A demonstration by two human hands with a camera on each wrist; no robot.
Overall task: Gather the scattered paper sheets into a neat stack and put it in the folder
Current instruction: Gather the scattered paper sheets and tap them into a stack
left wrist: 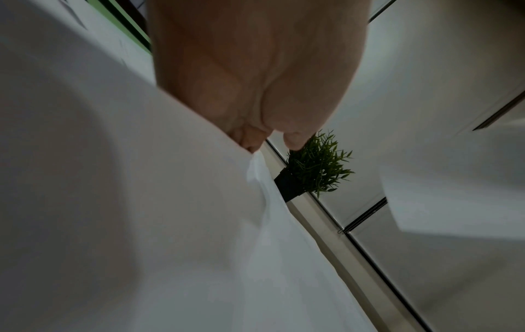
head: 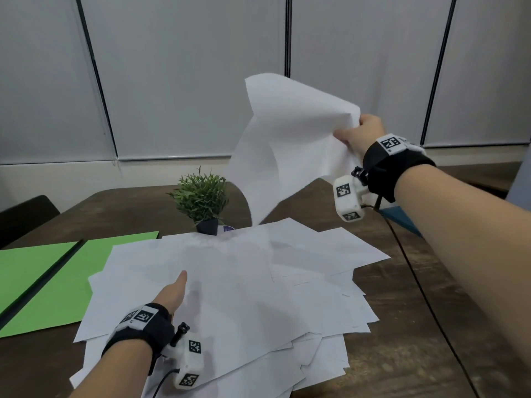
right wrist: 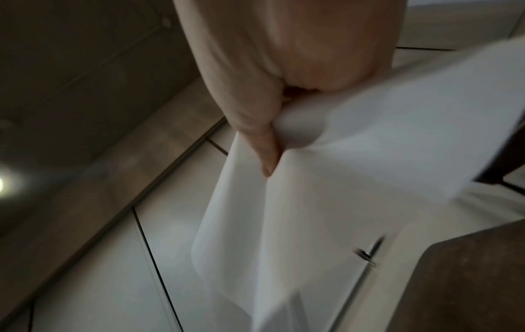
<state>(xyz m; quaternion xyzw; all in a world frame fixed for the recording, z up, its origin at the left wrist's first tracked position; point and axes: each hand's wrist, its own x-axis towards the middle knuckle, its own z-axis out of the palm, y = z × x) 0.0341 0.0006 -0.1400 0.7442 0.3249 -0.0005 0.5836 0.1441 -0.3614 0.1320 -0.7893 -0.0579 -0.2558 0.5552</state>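
On the brown wooden table (head: 431, 326) in front of you lies a loose spread of white paper sheets (head: 244, 282), overlapping at mixed angles and not squared up. Your left hand (head: 172, 291) rests on top of this spread near its left side, thumb extended forward; the left wrist view shows the palm (left wrist: 250, 67) down against the paper, but the finger positions are mostly hidden, so you cannot tell how far they are spread.

Your right hand (head: 362, 133) is raised well above the table and holds a lifted sheet (head: 287, 133) — the fingers and thumb pinch it at one edge. The right wrist view shows the thumb (right wrist: 264, 143) pressed into the paper, which buckles at the grip. The sheet hangs curled and clear of the spread below.

To your left, the green folder (head: 57, 277) lies open and flat on the table, its dark centre fold running diagonally. The nearest sheets overlap its right edge — no sheet lies fully inside it.

Behind the spread stands a small potted plant (head: 202, 196), upright, its black pot just beside the far sheets.
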